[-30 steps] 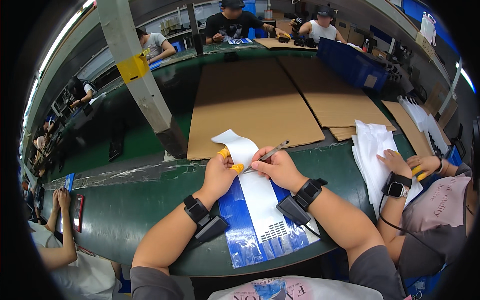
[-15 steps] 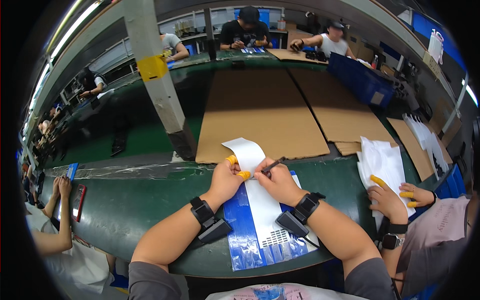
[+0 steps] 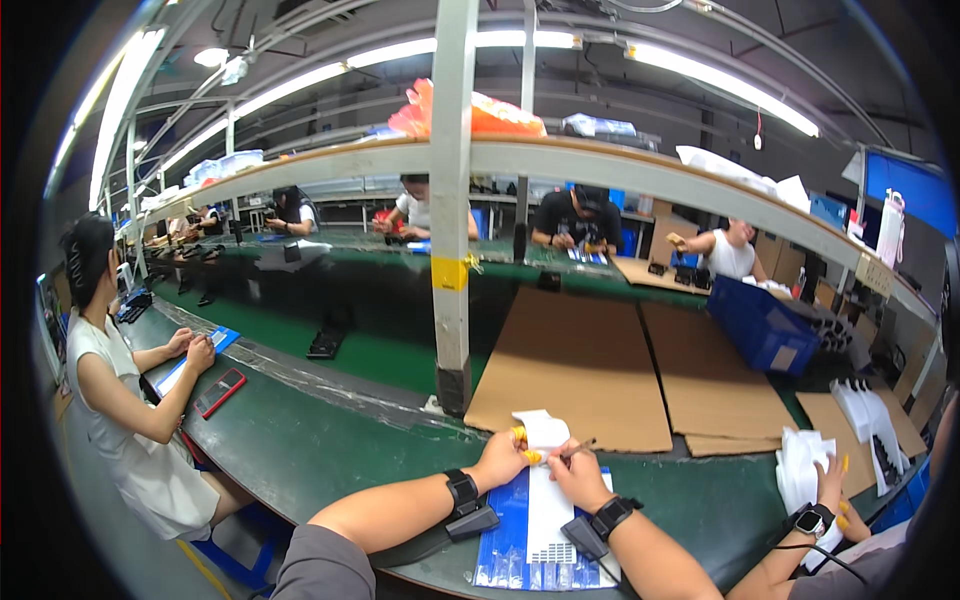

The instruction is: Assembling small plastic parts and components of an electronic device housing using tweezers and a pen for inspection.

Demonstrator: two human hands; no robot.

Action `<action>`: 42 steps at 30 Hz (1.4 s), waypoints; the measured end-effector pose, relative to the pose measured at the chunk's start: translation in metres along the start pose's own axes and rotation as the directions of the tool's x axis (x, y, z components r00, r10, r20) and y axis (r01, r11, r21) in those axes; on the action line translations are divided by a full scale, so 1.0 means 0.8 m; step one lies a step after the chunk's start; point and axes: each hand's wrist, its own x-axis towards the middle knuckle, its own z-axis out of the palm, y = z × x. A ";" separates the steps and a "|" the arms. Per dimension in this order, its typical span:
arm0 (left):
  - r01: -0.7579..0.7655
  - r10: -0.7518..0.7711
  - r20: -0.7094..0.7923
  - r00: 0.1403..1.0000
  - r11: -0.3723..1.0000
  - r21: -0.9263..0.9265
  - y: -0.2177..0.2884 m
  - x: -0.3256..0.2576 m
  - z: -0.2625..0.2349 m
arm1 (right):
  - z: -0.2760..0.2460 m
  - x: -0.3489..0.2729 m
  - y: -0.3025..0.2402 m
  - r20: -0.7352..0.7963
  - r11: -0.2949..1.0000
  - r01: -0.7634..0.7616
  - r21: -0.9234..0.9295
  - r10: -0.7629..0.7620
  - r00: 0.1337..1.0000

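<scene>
My left hand [image 3: 498, 460], with yellow finger covers, pinches the curled upper end of a white sheet [image 3: 545, 428]. The sheet lies along a blue flat pack [image 3: 505, 545] at the near edge of the green bench. My right hand [image 3: 572, 475] grips a thin stick-like tool [image 3: 583, 447], its tip pointing up to the right beside the sheet's top. Both wrists wear black bands with small boxes. The two hands almost touch over the sheet.
Brown cardboard sheets [image 3: 580, 370] lie just behind my hands, and a white post [image 3: 450, 250] stands at their left. A blue bin [image 3: 765, 325] sits far right. A neighbour's hand [image 3: 830, 480] rests on white bags [image 3: 800, 455]. A seated person [image 3: 110, 400] and a red phone [image 3: 220, 392] are on the left.
The view has tilted upward, so my hands now sit low in the picture. They keep the same hold on the sheet and tool. The neighbour's hand has shifted on the white bags.
</scene>
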 end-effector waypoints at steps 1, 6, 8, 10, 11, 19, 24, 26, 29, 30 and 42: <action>0.016 -0.016 0.001 1.000 1.000 0.026 0.005 0.000 0.002 | -0.001 0.000 0.002 0.000 1.000 0.019 -0.022 -0.019 1.000; 0.023 -0.022 -0.023 0.999 0.999 0.040 0.021 -0.006 0.003 | 0.002 0.002 0.008 0.041 0.989 0.079 -0.123 -0.075 0.996; 0.048 -0.047 -0.056 0.997 0.999 0.014 0.030 -0.011 0.006 | 0.001 0.000 -0.002 0.061 0.969 0.153 -0.194 -0.143 0.988; 0.065 -0.058 -0.060 0.997 0.990 0.125 0.047 -0.016 0.010 | -0.001 -0.003 -0.006 0.066 0.966 0.148 -0.210 -0.137 0.988; 0.044 -0.042 -0.019 0.999 0.996 0.072 0.037 -0.012 0.009 | 0.001 -0.007 -0.003 0.069 0.936 0.202 -0.289 -0.190 0.979; -0.024 0.054 -0.105 0.993 0.962 0.272 -0.003 -0.005 0.004 | -0.003 -0.016 -0.009 0.026 0.995 0.050 -0.091 -0.048 0.999; -0.117 0.129 -0.106 0.986 0.987 0.114 -0.017 -0.002 0.000 | -0.001 -0.008 -0.006 -0.094 0.905 0.169 -0.390 -0.222 0.971; -0.077 0.086 -0.087 0.992 0.992 0.104 -0.007 0.000 0.000 | -0.012 -0.009 0.001 -0.233 0.918 0.053 -0.394 -0.155 0.960; -0.124 0.127 -0.058 0.990 0.990 0.062 -0.004 0.008 0.008 | -0.034 -0.006 0.003 -0.478 0.934 0.051 -0.353 -0.226 0.849; -0.092 0.100 -0.071 0.992 0.990 0.104 -0.007 0.010 0.006 | -0.035 -0.005 0.001 -0.537 0.938 0.093 -0.333 -0.270 0.799; -0.120 -0.026 -0.626 0.779 0.975 -0.189 0.014 0.006 0.003 | -0.023 -0.025 -0.013 0.368 0.672 0.455 -0.584 -0.280 0.887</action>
